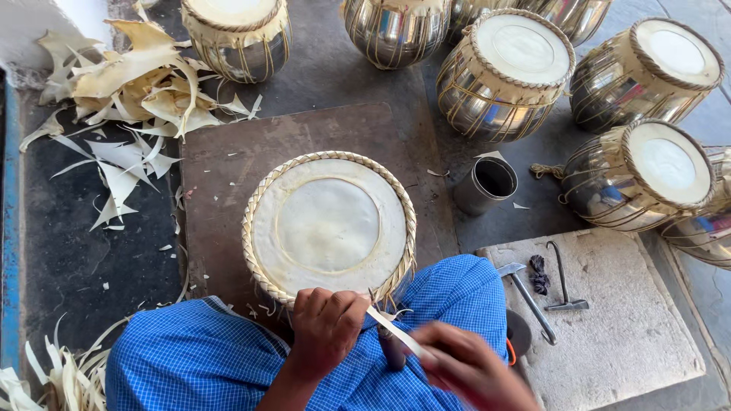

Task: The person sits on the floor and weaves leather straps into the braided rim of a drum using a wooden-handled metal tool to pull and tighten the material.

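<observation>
Both hands — left hand gripping drum rim, right hand pulling hide strip — blurred.

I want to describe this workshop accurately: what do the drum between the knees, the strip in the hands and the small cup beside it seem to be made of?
Drum: the head looks like pale matte hide, with a braided rim of hide or fibre lacing; its shell is hidden.
Strip, between left hand and right hand: a thin, pale, flexible strip, probably rawhide.
Cup: shiny grey, seemingly polished metal.
</observation>
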### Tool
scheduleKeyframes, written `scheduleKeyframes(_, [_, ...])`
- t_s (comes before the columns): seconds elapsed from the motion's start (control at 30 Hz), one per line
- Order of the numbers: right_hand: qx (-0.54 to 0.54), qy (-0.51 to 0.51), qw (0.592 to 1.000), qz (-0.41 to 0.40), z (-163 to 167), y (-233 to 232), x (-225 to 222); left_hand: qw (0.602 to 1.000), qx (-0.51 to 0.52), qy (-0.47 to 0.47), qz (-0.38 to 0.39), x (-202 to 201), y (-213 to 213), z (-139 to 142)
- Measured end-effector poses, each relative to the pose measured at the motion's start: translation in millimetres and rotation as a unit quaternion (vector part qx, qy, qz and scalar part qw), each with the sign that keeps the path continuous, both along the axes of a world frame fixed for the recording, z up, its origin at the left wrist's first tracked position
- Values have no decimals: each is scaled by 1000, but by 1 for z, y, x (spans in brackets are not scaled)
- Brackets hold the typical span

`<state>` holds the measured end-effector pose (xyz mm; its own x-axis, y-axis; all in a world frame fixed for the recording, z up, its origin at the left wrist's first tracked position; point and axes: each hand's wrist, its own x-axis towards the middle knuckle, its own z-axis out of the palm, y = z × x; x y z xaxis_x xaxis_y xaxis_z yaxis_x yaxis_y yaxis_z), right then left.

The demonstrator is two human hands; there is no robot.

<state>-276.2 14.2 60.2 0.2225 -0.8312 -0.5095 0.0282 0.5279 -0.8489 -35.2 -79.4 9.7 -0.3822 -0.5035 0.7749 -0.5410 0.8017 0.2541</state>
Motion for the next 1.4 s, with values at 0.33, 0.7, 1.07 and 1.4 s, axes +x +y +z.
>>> scheduleKeyframes(0.33, [-199, -138, 970, -33, 22, 15, -52, 990, 66, 108, 65, -16, 2, -16])
scheduleKeyframes(0.7, [-356, 62, 931, 57, 6, -22, 20, 927, 288, 227, -75, -9, 38, 39])
scheduleKeyframes(1.07, [-404, 136, 904, 40, -3, -3, 17, 945, 263, 160, -107, -34, 48, 46])
scheduleKeyframes(1.4, [-384, 245, 889, -53, -12, 2, 23, 887, 402, 163, -157, -26, 49, 49])
